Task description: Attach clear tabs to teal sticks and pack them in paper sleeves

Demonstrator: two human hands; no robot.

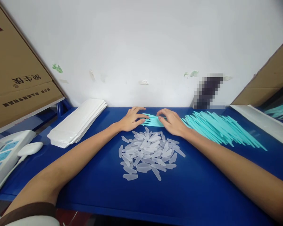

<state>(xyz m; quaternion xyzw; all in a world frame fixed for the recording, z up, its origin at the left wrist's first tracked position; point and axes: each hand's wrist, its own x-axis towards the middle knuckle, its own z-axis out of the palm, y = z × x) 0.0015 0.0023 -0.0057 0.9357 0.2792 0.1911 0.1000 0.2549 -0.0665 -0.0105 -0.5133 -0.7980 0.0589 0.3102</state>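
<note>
Between my two hands a small group of teal strips (153, 120) lies side by side on the blue table (89, 188). My left hand (132, 119) is at their left end, fingers spread and fingertips touching or just over the strips. At the right end is my right hand (171, 121), its fingers bent but apart, thumb and forefinger at the strip ends. Neither hand is closed round anything. Nearer to me lies a loose heap of small translucent, blade-shaped pieces (148, 150). A large pile of teal strips (219, 127) spreads out to the right of my right hand.
A stack of flat white packets (77, 122) lies at the left. Beside it are a white power strip (7, 153) and a white plug with a cable (30, 148). A cardboard box (21, 62) stands at left; a white wall (141, 47) rises behind the table.
</note>
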